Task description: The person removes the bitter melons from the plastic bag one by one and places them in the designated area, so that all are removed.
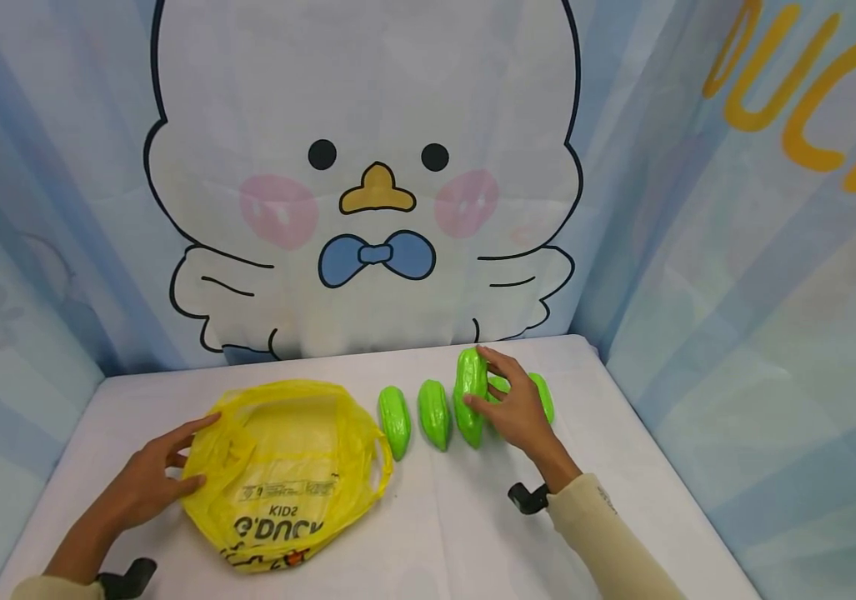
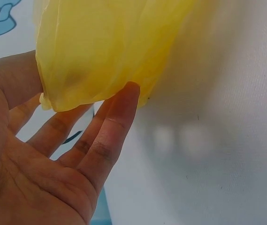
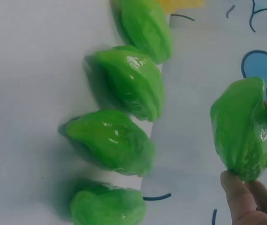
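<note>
My right hand (image 1: pixel 521 412) holds a glossy light-green star fruit (image 1: pixel 468 396) between thumb and fingers, raised above the table. In the right wrist view, this ridged, tapering fruit (image 3: pixel 242 129) appears to the right of several similar star fruits (image 3: pixel 112 140) lying in a row. On the left, my left hand (image 1: pixel 138 487) grips the side of a yellow plastic bag (image 1: pixel 288 446) printed with dark lettering. In the left wrist view, the bag's edge (image 2: pixel 95 51) sits between the thumb and fingers. Part of the fruit row is hidden behind my right hand in the head view.
Two star fruits lie between the bag and my right hand, the nearer one (image 1: pixel 395 421) close to the bag's handle. A white cloth covers the table (image 1: pixel 465 533). Printed curtains stand around it, the back one showing a cartoon duck (image 1: pixel 375 100).
</note>
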A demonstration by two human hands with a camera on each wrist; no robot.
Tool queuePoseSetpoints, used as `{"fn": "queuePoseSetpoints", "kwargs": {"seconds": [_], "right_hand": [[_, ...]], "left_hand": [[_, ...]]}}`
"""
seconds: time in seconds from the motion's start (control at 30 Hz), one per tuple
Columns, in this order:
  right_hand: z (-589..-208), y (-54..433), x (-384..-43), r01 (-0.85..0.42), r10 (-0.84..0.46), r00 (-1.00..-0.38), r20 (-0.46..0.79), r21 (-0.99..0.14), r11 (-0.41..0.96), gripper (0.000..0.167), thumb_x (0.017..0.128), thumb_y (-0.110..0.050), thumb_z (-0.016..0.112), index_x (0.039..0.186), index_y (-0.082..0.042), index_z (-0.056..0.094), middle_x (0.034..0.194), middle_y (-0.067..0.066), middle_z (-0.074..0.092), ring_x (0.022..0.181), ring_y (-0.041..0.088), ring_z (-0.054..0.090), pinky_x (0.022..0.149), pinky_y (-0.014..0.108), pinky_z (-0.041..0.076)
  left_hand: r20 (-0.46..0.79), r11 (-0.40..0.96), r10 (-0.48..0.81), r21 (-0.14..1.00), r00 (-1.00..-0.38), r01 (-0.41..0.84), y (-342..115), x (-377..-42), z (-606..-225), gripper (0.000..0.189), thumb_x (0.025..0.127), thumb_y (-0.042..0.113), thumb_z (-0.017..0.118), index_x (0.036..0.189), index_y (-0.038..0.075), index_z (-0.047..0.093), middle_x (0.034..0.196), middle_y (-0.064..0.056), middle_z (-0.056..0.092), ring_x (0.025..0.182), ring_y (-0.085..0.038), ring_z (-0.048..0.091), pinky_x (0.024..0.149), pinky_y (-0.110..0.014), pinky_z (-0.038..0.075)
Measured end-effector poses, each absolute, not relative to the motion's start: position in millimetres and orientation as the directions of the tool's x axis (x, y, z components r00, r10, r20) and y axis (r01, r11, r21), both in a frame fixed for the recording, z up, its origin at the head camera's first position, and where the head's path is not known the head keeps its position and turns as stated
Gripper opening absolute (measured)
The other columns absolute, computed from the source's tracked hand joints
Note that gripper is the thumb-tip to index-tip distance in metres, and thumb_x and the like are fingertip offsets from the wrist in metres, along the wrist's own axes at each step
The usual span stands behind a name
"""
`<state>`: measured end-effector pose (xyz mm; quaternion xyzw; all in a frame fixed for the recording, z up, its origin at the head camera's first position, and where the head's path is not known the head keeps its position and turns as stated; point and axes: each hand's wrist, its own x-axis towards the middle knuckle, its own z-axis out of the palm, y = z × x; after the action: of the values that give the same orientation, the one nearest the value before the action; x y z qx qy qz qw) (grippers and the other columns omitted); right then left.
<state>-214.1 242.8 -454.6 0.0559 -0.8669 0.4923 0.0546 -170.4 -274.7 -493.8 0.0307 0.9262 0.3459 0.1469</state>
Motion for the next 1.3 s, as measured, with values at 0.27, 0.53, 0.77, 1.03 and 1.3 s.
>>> {"fn": "queuePoseSetpoints", "kwargs": {"seconds": [0.27, 0.53, 0.77, 1.03, 1.3], "right_hand": [[-456, 268, -220, -0.155, -0.026, -0.985, 0.169, -0.816, 0.557, 0.084, 0.088, -0.006, 0.085, 0.161, -0.02, 0.046, 0.164, 0.009, 0.044, 0.149, 0.035, 0.049, 0.111, 0.046, 0.053], [-452, 296, -222, -0.13, 0.003, -0.986, 0.164, -0.794, 0.594, 0.083, 0.089, -0.005, 0.084, 0.162, -0.019, 0.046, 0.165, 0.012, 0.043, 0.151, 0.037, 0.047, 0.114, 0.048, 0.05], [-449, 322, -223, -0.145, -0.006, -0.984, 0.177, -0.789, 0.596, 0.083, 0.09, -0.007, 0.083, 0.163, -0.016, 0.043, 0.165, 0.014, 0.042, 0.151, 0.039, 0.045, 0.115, 0.051, 0.048], [-452, 352, -225, -0.13, -0.007, -0.987, 0.159, -0.781, 0.611, 0.083, 0.093, -0.01, 0.082, 0.165, -0.02, 0.041, 0.167, 0.013, 0.041, 0.152, 0.039, 0.044, 0.116, 0.051, 0.047], [-447, 372, -225, -0.112, -0.009, -0.991, 0.136, -0.772, 0.626, 0.082, 0.094, -0.012, 0.081, 0.165, -0.015, 0.04, 0.168, 0.017, 0.038, 0.151, 0.044, 0.043, 0.116, 0.055, 0.045]], "left_hand": [[-0.258, 0.761, 0.163, 0.647, -0.952, -0.045, -277, -173, -493, 0.095, 0.09, 0.015, 0.083, 0.169, 0.017, 0.029, 0.162, -0.035, 0.037, 0.112, -0.041, 0.064, 0.091, -0.055, 0.061], [-0.256, 0.758, 0.165, 0.65, -0.953, -0.043, -277, -174, -493, 0.095, 0.09, 0.015, 0.083, 0.169, 0.016, 0.029, 0.163, -0.035, 0.035, 0.112, -0.043, 0.064, 0.092, -0.056, 0.061], [-0.251, 0.753, 0.168, 0.657, -0.953, -0.04, -278, -172, -495, 0.095, 0.09, 0.015, 0.083, 0.169, 0.018, 0.03, 0.162, -0.036, 0.035, 0.112, -0.044, 0.064, 0.09, -0.056, 0.061], [-0.248, 0.749, 0.164, 0.661, -0.955, -0.043, -278, -172, -495, 0.095, 0.089, 0.015, 0.083, 0.169, 0.017, 0.03, 0.162, -0.036, 0.036, 0.111, -0.042, 0.064, 0.089, -0.054, 0.062], [-0.252, 0.745, 0.16, 0.665, -0.955, -0.051, -278, -173, -497, 0.095, 0.089, 0.014, 0.083, 0.169, 0.018, 0.03, 0.163, -0.035, 0.036, 0.113, -0.042, 0.064, 0.09, -0.054, 0.062]]}}
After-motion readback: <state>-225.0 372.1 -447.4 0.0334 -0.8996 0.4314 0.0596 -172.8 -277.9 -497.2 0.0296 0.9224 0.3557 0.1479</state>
